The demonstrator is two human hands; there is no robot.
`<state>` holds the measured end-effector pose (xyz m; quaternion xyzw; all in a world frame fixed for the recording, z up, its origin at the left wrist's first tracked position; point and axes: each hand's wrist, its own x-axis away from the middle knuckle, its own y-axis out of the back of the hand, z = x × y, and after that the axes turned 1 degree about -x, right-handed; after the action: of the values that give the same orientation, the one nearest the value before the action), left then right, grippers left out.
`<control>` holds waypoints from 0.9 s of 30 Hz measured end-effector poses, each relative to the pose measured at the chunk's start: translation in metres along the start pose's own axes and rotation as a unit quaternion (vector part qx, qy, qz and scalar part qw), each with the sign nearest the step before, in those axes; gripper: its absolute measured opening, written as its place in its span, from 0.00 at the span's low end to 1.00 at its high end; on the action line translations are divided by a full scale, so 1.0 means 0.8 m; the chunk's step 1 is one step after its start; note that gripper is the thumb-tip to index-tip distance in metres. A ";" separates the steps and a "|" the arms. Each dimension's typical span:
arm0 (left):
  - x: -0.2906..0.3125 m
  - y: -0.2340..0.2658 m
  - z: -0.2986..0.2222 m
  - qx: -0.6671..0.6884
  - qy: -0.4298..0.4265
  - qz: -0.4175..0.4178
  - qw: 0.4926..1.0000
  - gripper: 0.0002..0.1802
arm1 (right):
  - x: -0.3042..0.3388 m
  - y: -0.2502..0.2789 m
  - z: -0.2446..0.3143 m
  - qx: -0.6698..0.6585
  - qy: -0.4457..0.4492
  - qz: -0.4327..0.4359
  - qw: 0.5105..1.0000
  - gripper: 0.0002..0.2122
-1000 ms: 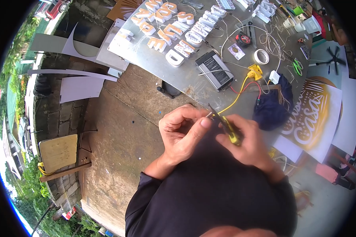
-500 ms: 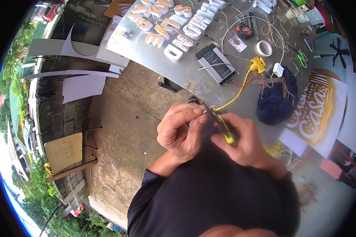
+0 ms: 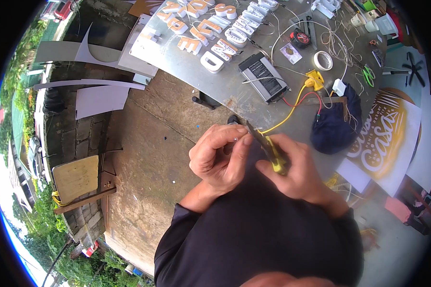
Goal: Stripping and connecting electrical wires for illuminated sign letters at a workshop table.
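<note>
i see the block letters (image 3: 237, 36) far left on the counter (image 3: 187, 67), the power unit (image 3: 262, 77) nearer, to their right. behind it lies the tape measure (image 3: 299, 38); rightward come the tape roll (image 3: 323, 60), then the scissors (image 3: 368, 75). before the counter, pliers (image 3: 268, 148) sit in the right fingers (image 3: 283, 144), the left fingers (image 3: 220, 137) just beside.

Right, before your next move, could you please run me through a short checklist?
1. Right hand gripping the yellow-handled pliers: ok.
2. Left hand clear of the pliers' tip: not ok, its thumb and forefinger are right beside it.
3. What the left hand pinches identified: cannot tell, too small to make out.
4. Green-handled scissors away from both hands: ok, lying over on the table to the right.
5. Wires at the yellow connector unpowered: cannot tell.
</note>
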<state>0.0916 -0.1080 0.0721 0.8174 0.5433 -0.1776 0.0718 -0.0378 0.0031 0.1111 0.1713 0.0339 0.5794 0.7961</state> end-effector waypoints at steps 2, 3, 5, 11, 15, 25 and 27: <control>-0.001 -0.001 0.002 -0.012 -0.021 0.007 1.000 0.09 | 0.000 0.001 0.000 0.001 0.002 -0.002 1.000 0.14; -0.001 -0.001 0.002 -0.012 -0.021 0.008 1.000 0.09 | 0.000 0.001 0.000 0.002 0.004 -0.003 1.000 0.14; -0.001 -0.002 0.002 -0.017 -0.024 0.011 1.000 0.09 | 0.000 0.002 -0.001 0.001 0.002 -0.002 1.000 0.14; 0.004 -0.003 0.001 0.004 0.007 0.003 1.000 0.09 | 0.001 0.004 -0.003 0.011 0.000 0.000 1.000 0.14; 0.005 -0.002 0.002 0.014 0.010 0.006 1.000 0.09 | 0.003 0.001 -0.012 -0.019 0.008 -0.006 1.000 0.13; 0.011 0.007 0.000 0.099 0.149 0.047 0.983 0.06 | 0.002 0.001 -0.025 -0.025 -0.045 0.032 0.998 0.13; 0.012 0.010 0.000 0.144 0.183 0.055 0.971 0.06 | 0.001 0.000 -0.029 -0.013 -0.042 0.039 0.998 0.14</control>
<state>0.1024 -0.1029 0.0678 0.8664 0.4701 -0.0970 -0.1376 -0.0431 0.0095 0.0896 0.1869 -0.0138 0.6023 0.7760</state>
